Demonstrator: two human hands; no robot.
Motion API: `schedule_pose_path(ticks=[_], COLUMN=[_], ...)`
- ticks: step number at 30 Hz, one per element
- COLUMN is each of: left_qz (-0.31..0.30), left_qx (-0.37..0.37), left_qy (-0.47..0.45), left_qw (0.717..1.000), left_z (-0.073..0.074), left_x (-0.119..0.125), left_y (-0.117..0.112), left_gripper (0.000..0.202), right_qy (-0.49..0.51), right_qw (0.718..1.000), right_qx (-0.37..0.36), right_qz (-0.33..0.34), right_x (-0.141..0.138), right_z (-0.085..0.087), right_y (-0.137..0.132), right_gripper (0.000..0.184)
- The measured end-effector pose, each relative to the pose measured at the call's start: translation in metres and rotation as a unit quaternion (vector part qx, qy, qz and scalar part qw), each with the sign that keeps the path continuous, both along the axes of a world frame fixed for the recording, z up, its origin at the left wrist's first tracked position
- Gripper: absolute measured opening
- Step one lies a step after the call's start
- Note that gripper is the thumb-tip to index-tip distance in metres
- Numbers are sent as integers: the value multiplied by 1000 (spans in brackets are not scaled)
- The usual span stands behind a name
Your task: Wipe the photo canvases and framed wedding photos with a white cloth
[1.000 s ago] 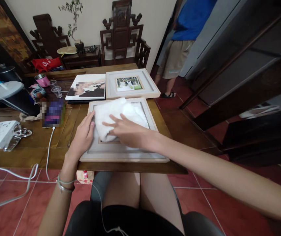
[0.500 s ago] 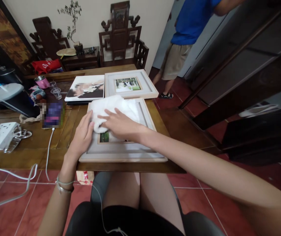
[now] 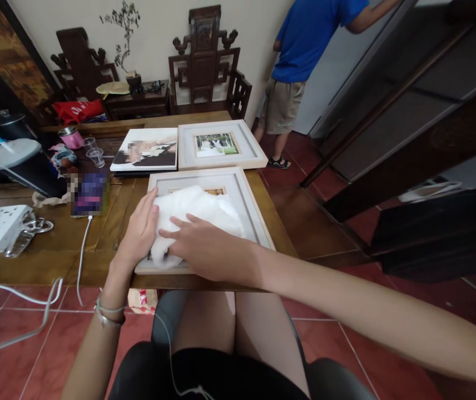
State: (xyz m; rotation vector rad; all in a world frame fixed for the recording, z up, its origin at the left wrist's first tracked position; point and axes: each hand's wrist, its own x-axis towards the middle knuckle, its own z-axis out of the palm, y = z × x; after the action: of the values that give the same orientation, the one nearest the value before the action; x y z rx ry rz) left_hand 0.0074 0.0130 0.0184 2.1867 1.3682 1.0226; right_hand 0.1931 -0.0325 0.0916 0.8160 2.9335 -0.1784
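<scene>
A light wooden picture frame point(image 3: 256, 222) lies flat at the near edge of the table, a white fluffy cloth point(image 3: 198, 205) bunched over its middle. My right hand point(image 3: 213, 250) holds the cloth down against the frame, fingers spread over it and thumb by its curled near edge. Most of the picture under the cloth is hidden; a strip shows above it. Along the frame's left side rests my left hand point(image 3: 140, 230), open, fingers extended together and touching the border, with nothing in it.
Behind lie a white-edged photo panel point(image 3: 148, 147) and a second framed photo point(image 3: 250, 147). Left on the table point(image 3: 108, 261) are a phone point(image 3: 90, 191) on a cable, a power strip point(image 3: 8, 222) and a black tumbler point(image 3: 25, 166). A person in a blue shirt point(image 3: 308, 39) stands beyond.
My right hand has slid the cloth toward me over the frame, baring its upper part. My left hand stays at the left side. The person behind has shifted left.
</scene>
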Motion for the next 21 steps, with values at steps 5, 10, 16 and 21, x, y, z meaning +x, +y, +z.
schedule_pose_path(ticks=[5,10,16,21], left_qz=[-1,16,51,51], left_qx=[-8,15,38,40], left_qy=[-1,13,-18,-3], left_qw=[1000,1000,998,998], left_z=[0,-3,-4,-4], left_x=[-1,-3,-2,-1], left_y=[0,2,3,3], left_gripper=[56,55,50,44], right_qy=[4,12,74,75], right_qw=[999,993,990,996], right_qx=[15,40,26,-39], right_qz=[-46,-109,-114,-12], right_x=[-7,-10,-9,7], right_z=[-2,-17,-28,-7], right_y=[15,48,40,-10], right_gripper=[34,45,37,29])
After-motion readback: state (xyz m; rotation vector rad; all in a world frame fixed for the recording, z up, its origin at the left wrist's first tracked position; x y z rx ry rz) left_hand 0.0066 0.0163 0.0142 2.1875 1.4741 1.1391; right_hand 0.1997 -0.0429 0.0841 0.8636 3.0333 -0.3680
